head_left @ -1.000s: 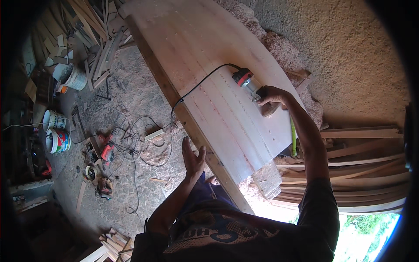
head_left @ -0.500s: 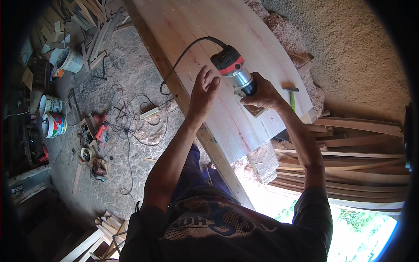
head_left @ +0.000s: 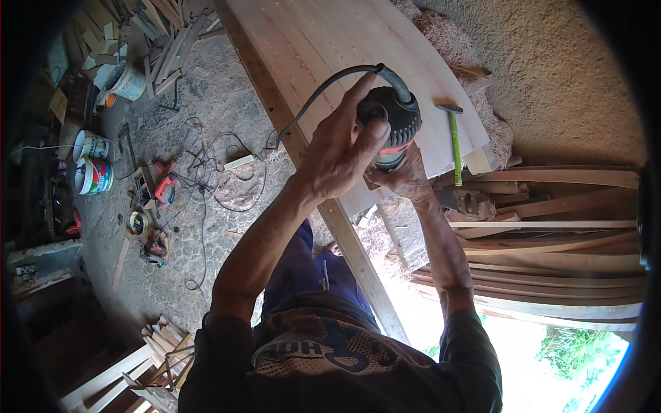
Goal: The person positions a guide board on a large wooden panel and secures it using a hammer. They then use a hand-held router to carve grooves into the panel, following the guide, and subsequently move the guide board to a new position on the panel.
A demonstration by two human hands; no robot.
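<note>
Dk short-slv tee point(head_left: 330, 389), approx. charcoal/blk; L sleeve point(head_left: 227, 341) & R sleeve point(head_left: 475, 344) end nr elbows. Front has pale dotted print point(head_left: 292, 361) w/ big lettering, partly lost in folds, + bluish looped shape point(head_left: 351, 359) nr ctr. Below: dk blue-purple trousers point(head_left: 286, 265), w/ thin whitish drawstring point(head_left: 325, 274) at front. Forearms bare; L hand point(head_left: 334, 155) & R hand point(head_left: 407, 180) bare too.

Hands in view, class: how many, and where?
2: the left hand at the black top of the power tool, the right hand at its lower end.
</note>
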